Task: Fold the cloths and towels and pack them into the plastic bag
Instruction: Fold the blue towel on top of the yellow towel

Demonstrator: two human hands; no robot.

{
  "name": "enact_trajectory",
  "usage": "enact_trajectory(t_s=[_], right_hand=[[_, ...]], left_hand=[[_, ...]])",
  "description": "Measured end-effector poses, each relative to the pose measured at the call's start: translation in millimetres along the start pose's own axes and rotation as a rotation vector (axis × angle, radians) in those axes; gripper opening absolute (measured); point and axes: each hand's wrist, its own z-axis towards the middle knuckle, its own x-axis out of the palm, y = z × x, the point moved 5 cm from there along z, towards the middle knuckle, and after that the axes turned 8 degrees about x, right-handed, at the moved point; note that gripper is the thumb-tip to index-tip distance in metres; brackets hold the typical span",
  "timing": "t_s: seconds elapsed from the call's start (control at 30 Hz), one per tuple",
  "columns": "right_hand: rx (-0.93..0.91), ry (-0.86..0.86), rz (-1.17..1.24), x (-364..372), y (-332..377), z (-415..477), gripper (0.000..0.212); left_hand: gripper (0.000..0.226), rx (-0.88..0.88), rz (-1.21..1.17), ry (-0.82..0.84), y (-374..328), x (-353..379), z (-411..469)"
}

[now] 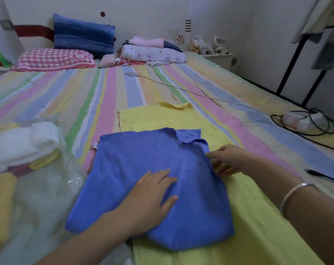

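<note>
I have the blue cloth [152, 184] lying on top of the yellow towel [162, 117], which is spread long and flat on the bed [66, 92] right in front of me, so the towel gives me a smooth surface to fold on. My left hand [152, 196] lies flat on the middle of the blue cloth, fingers [163, 174] straight and spread, pressing down and gripping nothing; I judge that this pins the layers so they do not slide. My right hand [227, 159] is at the cloth's right edge, thumb on top and the other fingers tucked under, pinching that edge — a grip that would let me square it up or bring it across for another fold. The far right corner of the blue cloth is turned back on itself and will want flattening. The fold looks partly done: the cloth is doubled but its edges are not even. To my left lies the clear plastic bag [47, 188], crumpled and close by, near enough that packing is a short reach. Folded white towels [24, 144] and some folded yellow ones sit stacked at it — whether inside the bag or only resting on it I cannot tell. The yellow towel is not yet folded.
</note>
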Motion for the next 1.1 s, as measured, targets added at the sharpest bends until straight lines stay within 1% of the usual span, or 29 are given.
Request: enact_trajectory(t_s=[0.03, 0.1, 0.13, 0.2, 0.27, 0.33, 0.37, 0.43, 0.47, 0.53, 0.57, 0.6, 0.67, 0.73, 0.8, 0.9, 0.93, 1.0, 1.1], right_hand=[[0.012, 0.002, -0.019, 4.7, -13.9, -13.1, 0.037], [0.000, -0.025, -0.082, 12.4, -40.0, -38.5, 0.041], [-0.015, -0.052, -0.110, 14.3, -51.1, -51.4, 0.042], [-0.040, -0.079, -0.133, 18.4, -68.3, -76.6, 0.044], [-0.058, -0.068, -0.109, 24.1, -80.3, -97.3, 0.046], [-0.077, -0.052, -0.022, 30.3, -90.6, -110.1, 0.044], [-0.084, -0.051, 0.033, 32.6, -94.8, -113.8, 0.042], [-0.096, -0.060, 0.150, 35.4, -99.8, -118.9, 0.034], [-0.100, -0.055, 0.190, 36.2, -100.1, -121.1, 0.029], [-0.091, -0.019, 0.208, 38.0, -99.1, -123.4, 0.021], [-0.083, 0.000, 0.212, 38.8, -97.9, -124.2, 0.019], [-0.075, 0.013, 0.239, 39.7, -97.1, -124.1, 0.018], [-0.087, 0.014, 0.340, 40.4, -93.4, -125.2, 0.015], [-0.152, -0.050, 0.410, 38.2, -87.9, -127.0, 0.016], [-0.229, -0.110, 0.429, 35.7, -82.2, -129.9, 0.019], [-0.278, -0.065, 0.448, 38.4, -80.8, -129.3, 0.023], [-0.285, -0.064, 0.417, 39.5, -81.8, -127.9, 0.026], [-0.311, -0.120, 0.293, 38.7, -84.2, -125.9, 0.031], [-0.394, -0.259, 0.135, 29.3, -87.8, -127.7, 0.030]], left_hand=[[0.078, 0.000, 0.011, -0.030, -1.6, 1.8, -10.3], [0.058, 0.027, 0.021, -0.199, -0.4, -3.6, -30.8], [0.050, 0.010, 0.019, -0.298, 5.1, -9.7, -42.0], [0.044, -0.110, 0.032, -0.433, 22.7, -24.1, -67.0], [0.041, -0.270, 0.104, -0.517, 41.1, -39.0, -96.9], [0.030, -0.450, 0.118, -0.575, 57.1, -47.0, -129.0], [0.026, -0.552, 0.077, -0.577, 66.1, -45.9, -143.1], [0.025, -0.706, -0.104, -0.540, 75.1, -41.6, -159.4], [0.023, -0.769, -0.267, -0.519, 80.1, -36.0, -162.0], [0.015, -0.860, -0.688, -0.483, 85.4, -20.9, -162.6], [0.017, -0.894, -0.846, -0.478, 86.8, -15.4, -163.2], [0.019, -0.918, -0.941, -0.489, 89.5, -11.1, -165.1], [0.016, -0.918, -0.993, -0.551, 91.0, -11.5, -168.0], [0.012, -0.854, -0.988, -0.660, 86.2, -20.5, -168.6], [0.013, -0.783, -1.041, -0.753, 78.9, -30.8, -168.6], [0.011, -0.696, -1.149, -0.821, 73.5, -43.5, -170.7], [0.011, -0.669, -1.170, -0.828, 73.2, -47.6, -171.4], [0.011, -0.638, -1.179, -0.826, 72.9, -54.5, -173.1], [0.011, -0.643, -1.028, -0.820, 76.7, -62.5, -181.6]])
